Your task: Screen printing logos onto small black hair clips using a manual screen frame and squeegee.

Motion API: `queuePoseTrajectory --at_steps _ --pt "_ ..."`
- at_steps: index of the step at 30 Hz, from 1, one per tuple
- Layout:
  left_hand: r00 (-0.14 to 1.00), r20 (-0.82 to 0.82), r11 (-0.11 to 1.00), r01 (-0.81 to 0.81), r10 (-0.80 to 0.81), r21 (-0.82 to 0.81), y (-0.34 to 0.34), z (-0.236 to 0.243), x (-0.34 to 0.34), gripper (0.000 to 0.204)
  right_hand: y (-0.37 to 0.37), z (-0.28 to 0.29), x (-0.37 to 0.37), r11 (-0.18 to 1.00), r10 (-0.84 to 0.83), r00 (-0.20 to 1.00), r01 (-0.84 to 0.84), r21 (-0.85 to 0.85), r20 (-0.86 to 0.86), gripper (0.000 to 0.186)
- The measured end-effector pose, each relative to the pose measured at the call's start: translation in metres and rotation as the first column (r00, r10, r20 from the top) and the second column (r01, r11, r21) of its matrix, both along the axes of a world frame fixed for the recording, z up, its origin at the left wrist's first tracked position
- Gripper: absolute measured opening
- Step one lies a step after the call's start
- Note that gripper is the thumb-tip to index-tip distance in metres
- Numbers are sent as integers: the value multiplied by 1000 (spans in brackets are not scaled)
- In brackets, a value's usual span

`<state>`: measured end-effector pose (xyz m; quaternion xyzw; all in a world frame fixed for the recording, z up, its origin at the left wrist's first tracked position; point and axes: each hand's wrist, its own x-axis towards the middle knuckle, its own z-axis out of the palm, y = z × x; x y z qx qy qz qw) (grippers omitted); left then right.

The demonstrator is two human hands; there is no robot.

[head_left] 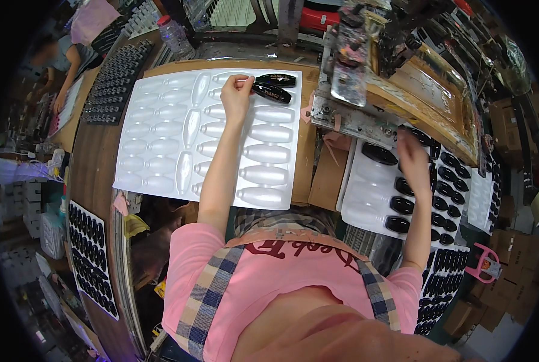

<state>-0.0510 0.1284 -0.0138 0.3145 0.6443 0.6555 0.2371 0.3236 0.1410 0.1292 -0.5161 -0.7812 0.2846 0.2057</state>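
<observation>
My left hand point(236, 93) pinches the narrow end of a glossy black bottle-shaped piece point(272, 93) with pale print on it. It holds the piece, slightly tilted, over the upper right of a white moulded tray point(269, 114). A second printed black piece point(277, 79) lies in that tray's top right hollow. On the other side, my right hand point(413, 158) is blurred beside the press, above a second white tray point(358, 194) with several black pieces point(397, 224). One dark piece point(425, 137) shows by its fingertips; whether they grip it cannot be made out.
A wood-framed printing press point(396, 90) stands at the back right, its edge close to my right hand. At left are a rack of dark pegs point(117, 81) and a tray of black pieces point(93, 256). Another person point(70, 57) works at far left. Cardboard boxes point(510, 271) stack at right.
</observation>
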Motion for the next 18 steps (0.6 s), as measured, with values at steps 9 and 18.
queuePoseTrajectory --at_steps 9,18 --pt "652 -757 960 -230 32 -157 6 -19 7 17 -23 -39 12 962 34 932 -129 242 360 42" --pt "583 -811 946 228 58 231 14 93 48 18 -21 2 34 977 32 971 19 211 -237 52"
